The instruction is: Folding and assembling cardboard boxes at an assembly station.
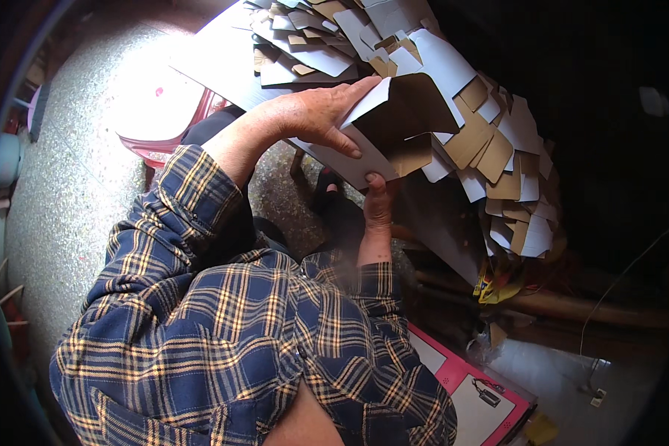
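Note:
Both hands hold an open cardboard box, whitish outside and brown inside, tilted over the table edge. My left hand is closed on its left side, with the thumb against the outer wall and the fingers up by a raised flap. Lower down, my right hand grips the near corner, its thumb pressed on the wall. The right hand's other fingers are hidden behind the box. Brown flaps stick out at the box's right end. Just beyond it lies a heap of flattened cartons, white and brown, overlapping in rows.
The heap covers much of the table. To the left stands a red-framed stool under glaring light. A yellow plastic bag sits below the heap. At lower right are a pink and white panel and a thin cable.

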A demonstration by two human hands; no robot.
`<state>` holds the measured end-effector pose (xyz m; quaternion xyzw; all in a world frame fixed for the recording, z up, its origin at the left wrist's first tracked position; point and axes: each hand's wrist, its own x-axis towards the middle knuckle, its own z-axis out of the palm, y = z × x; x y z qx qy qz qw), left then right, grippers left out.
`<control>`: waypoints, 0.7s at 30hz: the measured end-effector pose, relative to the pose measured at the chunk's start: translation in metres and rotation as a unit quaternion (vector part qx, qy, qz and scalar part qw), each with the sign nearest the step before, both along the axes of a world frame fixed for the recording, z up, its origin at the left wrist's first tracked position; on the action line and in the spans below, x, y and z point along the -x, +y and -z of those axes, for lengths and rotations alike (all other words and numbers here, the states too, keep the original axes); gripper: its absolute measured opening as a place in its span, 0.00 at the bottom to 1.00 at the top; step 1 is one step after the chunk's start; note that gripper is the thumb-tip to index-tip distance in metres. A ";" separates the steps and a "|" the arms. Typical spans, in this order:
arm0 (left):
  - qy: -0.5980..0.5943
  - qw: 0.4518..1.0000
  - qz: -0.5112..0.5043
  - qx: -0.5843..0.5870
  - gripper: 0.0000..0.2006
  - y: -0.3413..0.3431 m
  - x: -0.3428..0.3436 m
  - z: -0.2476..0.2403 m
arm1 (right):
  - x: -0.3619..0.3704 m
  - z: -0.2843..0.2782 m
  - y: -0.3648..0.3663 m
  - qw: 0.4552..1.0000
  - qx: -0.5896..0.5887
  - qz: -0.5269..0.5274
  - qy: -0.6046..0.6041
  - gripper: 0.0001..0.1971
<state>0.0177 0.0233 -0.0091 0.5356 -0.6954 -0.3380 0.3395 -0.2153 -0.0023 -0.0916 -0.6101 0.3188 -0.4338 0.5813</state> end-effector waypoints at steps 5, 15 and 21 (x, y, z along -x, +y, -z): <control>-0.010 1.000 -0.001 -0.014 0.61 -0.002 0.000 0.001 | -0.003 -0.007 0.001 1.000 0.003 -0.002 -0.005 0.29; -0.006 1.000 0.001 0.010 0.62 -0.002 0.000 0.005 | -0.002 -0.003 0.001 1.000 -0.007 0.006 -0.016 0.30; -0.005 1.000 0.003 0.008 0.63 -0.003 -0.001 0.006 | -0.001 -0.003 0.000 1.000 -0.016 -0.012 -0.014 0.30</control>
